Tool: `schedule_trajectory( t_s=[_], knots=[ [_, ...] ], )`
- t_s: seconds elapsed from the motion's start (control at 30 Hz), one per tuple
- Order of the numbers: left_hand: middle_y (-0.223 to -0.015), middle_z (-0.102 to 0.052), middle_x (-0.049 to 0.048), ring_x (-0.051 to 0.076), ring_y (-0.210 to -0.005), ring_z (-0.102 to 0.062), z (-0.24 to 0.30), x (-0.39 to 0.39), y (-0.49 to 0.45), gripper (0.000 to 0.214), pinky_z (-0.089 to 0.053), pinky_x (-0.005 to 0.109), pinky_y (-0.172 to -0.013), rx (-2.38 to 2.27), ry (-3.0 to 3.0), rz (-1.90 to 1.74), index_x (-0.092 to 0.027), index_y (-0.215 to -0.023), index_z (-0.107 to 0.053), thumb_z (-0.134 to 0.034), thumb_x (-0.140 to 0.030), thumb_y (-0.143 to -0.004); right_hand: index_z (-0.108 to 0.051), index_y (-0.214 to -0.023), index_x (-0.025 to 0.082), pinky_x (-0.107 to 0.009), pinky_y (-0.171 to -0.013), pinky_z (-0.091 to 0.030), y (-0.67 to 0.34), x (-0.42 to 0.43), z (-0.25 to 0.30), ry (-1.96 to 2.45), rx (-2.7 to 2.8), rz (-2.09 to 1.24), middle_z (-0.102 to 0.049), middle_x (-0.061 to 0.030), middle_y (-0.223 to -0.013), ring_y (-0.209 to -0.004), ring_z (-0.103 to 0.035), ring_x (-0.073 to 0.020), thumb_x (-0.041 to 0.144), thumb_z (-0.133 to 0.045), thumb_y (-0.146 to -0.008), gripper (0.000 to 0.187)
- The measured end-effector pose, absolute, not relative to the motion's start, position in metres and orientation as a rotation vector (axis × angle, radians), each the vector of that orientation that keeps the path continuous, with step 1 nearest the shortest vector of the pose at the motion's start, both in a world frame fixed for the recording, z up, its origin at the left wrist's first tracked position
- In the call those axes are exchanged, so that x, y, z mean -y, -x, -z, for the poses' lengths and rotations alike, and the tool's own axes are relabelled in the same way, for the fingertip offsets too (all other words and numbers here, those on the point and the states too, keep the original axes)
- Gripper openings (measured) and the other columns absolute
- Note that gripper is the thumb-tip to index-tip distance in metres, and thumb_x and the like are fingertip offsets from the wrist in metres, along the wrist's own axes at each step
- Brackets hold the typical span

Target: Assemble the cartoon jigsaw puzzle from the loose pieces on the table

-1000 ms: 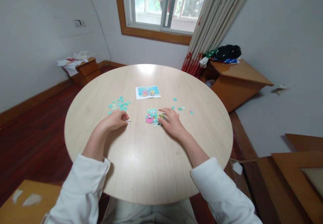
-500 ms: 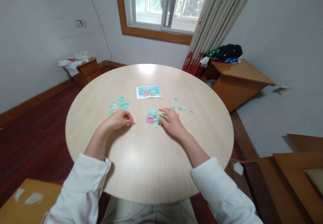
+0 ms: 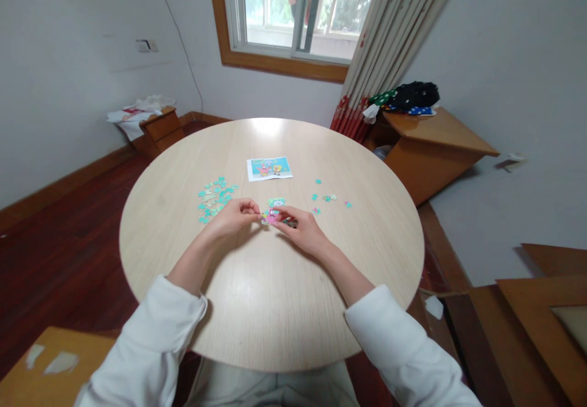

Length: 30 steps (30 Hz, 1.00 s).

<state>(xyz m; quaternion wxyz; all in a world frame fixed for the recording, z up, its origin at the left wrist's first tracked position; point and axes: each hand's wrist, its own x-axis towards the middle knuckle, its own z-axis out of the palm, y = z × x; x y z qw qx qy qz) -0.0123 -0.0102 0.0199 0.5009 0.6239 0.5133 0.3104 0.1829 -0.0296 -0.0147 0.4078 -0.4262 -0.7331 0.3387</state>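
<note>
On the round worktop (image 3: pixel 257 309), both hands meet at the assembled puzzle patch (image 3: pixel 274 211) near its middle: the left hand (image 3: pixel 235 217) has its fingers pinched together at the patch's left edge, while the right hand (image 3: pixel 300 228) lays bent fingers on its right side, grip unclear, with loose teal pieces (image 3: pixel 214 196) just to the left.

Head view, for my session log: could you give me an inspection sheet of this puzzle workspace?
Surface: round pale table.
Job's things: part-built puzzle at both hands; loose pieces left; stray pieces right; reference picture behind.
Clutter: clothes on side cabinet; papers on small cabinet.
Grippers: left hand and right hand meet at puzzle; grip unclear.
Cables: thin wire down wall.
Surroundings: window, curtain, dark wood floor.
</note>
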Motion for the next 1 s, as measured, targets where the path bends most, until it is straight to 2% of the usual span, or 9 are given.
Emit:
schedule_trajectory(
  t_s=[0.1,0.23,0.37,0.43,0.53,0.63,0.73,0.87,1.0],
  knots=[
    [-0.054,-0.052,-0.0038,0.007,-0.048,-0.041,-0.019,0.012,0.006,0.024,-0.028,0.021,-0.048,-1.199,-1.452,-0.792,-0.016,-0.065,-0.053,-0.07,-0.032,-0.058,-0.064,-0.114,0.021,-0.034,-0.083,-0.051,-0.179,0.031,0.017,1.041,1.848,-0.865,-0.071,-0.0037,-0.091,-0.082,-0.065,-0.0155,0.029,-0.068,-0.075,0.04],
    [-0.053,-0.051,-0.0054,0.005,-0.046,-0.039,-0.017,0.014,-0.002,0.025,-0.026,0.021,-0.047,-1.135,-1.383,-0.779,-0.016,-0.064,-0.051,-0.072,-0.03,-0.057,-0.069,-0.103,0.021,-0.033,-0.08,-0.051,-0.177,0.033,0.017,1.048,1.836,-0.814,-0.072,-0.004,-0.089,-0.079,-0.065,-0.0153,0.027,-0.064,-0.078,0.027],
    [-0.058,-0.056,-0.0026,0.006,-0.049,-0.042,-0.016,0.016,-0.005,0.021,-0.028,0.022,-0.048,-1.111,-1.299,-0.771,-0.013,-0.069,-0.059,-0.073,-0.025,-0.058,-0.071,-0.09,0.021,-0.03,-0.074,-0.05,-0.176,0.033,0.013,1.085,1.819,-0.776,-0.073,-0.0041,-0.086,-0.077,-0.065,-0.0154,0.03,-0.061,-0.081,0.017],
    [-0.066,-0.062,0.0016,0.008,-0.056,-0.049,-0.016,0.016,-0.005,0.021,-0.036,0.023,-0.053,-1.068,-1.215,-0.794,-0.011,-0.074,-0.063,-0.073,-0.024,-0.061,-0.072,-0.089,0.021,-0.029,-0.072,-0.049,-0.177,0.032,0.012,1.11,1.79,-0.756,-0.073,-0.004,-0.086,-0.076,-0.064,-0.0154,0.03,-0.06,-0.081,0.017],
    [-0.076,-0.066,0.0064,0.012,-0.067,-0.057,-0.017,0.014,-0.001,0.019,-0.047,0.029,-0.069,-0.984,-1.031,-0.847,-0.011,-0.079,-0.066,-0.071,-0.025,-0.068,-0.072,-0.091,0.021,-0.029,-0.071,-0.049,-0.18,0.03,0.012,1.161,1.747,-0.71,-0.073,-0.0055,-0.09,-0.077,-0.064,-0.0161,0.027,-0.058,-0.081,0.019],
    [-0.078,-0.067,0.0075,0.014,-0.074,-0.061,-0.019,0.011,0.004,0.013,-0.05,0.034,-0.082,-0.946,-0.896,-0.875,-0.011,-0.082,-0.066,-0.066,-0.022,-0.075,-0.072,-0.093,0.02,-0.031,-0.071,-0.05,-0.183,0.027,0.013,1.19,1.724,-0.675,-0.073,-0.0077,-0.096,-0.08,-0.064,-0.0176,0.027,-0.056,-0.08,0.022],
    [-0.08,-0.068,0.0087,0.015,-0.077,-0.063,-0.02,0.009,0.008,0.011,-0.05,0.035,-0.086,-0.923,-0.845,-0.871,-0.01,-0.083,-0.067,-0.063,-0.018,-0.077,-0.072,-0.092,0.02,-0.031,-0.07,-0.05,-0.184,0.026,0.014,1.18,1.716,-0.673,-0.073,-0.0081,-0.094,-0.079,-0.064,-0.0179,0.027,-0.055,-0.08,0.022],
    [-0.083,-0.068,0.0105,0.016,-0.076,-0.063,-0.02,0.008,0.011,0.013,-0.051,0.033,-0.078,-0.926,-0.845,-0.855,-0.01,-0.086,-0.067,-0.061,-0.018,-0.077,-0.07,-0.089,0.02,-0.03,-0.067,-0.05,-0.184,0.026,0.015,1.172,1.704,-0.685,-0.072,-0.006,-0.086,-0.073,-0.064,-0.0164,0.028,-0.055,-0.079,0.02],
    [-0.074,-0.064,0.0059,0.008,-0.058,-0.051,-0.02,0.006,0.013,0.017,-0.044,0.025,-0.06,-1.016,-0.949,-0.858,-0.01,-0.085,-0.068,-0.065,-0.017,-0.07,-0.067,-0.091,0.019,-0.027,-0.062,-0.05,-0.182,0.027,0.017,1.168,1.67,-0.752,-0.07,-0.0033,-0.074,-0.067,-0.063,-0.0146,0.029,-0.059,-0.077,0.02]
  ],
)
